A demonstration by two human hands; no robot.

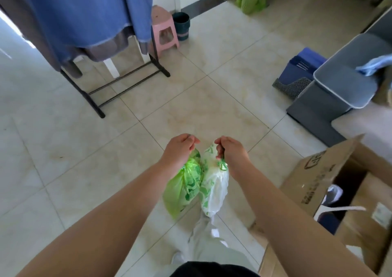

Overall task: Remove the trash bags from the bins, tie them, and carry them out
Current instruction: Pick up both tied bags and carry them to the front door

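Note:
My left hand point(179, 152) grips the gathered top of a green trash bag point(184, 188) that hangs below it over the tiled floor. Right beside it, my right hand point(232, 153) holds the top of a white trash bag with green print point(214, 188). The two bags hang side by side and touch. A small dark teal bin point(181, 25) stands by the far wall next to a pink stool point(164, 32). A blue bin point(301, 69) sits by the sofa at the right.
A clothes rack point(118, 86) with blue and grey garments stands at the left. A grey sofa point(347, 79) is at the right. An open cardboard box point(339, 189) sits at the lower right. Green bags point(251, 2) lie at the far doorway.

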